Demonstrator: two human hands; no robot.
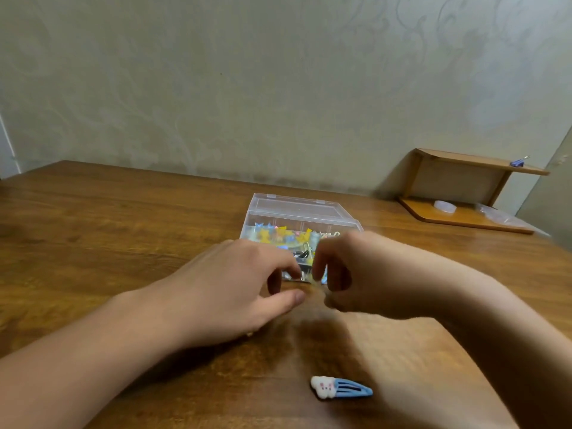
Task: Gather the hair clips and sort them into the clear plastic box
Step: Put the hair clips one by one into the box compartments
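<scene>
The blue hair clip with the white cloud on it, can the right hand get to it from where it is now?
Probably yes. The blue hair clip lies alone on the bare table, nearer the person than the right hand, with nothing around or over it. That hand seems to be pinching something small and blurred, which it may need to drop first.

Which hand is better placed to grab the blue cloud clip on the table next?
Probably the right hand: the blue cloud clip lies nearer below it, while the left hand sits farther off. Both hover at the clear box.
</scene>
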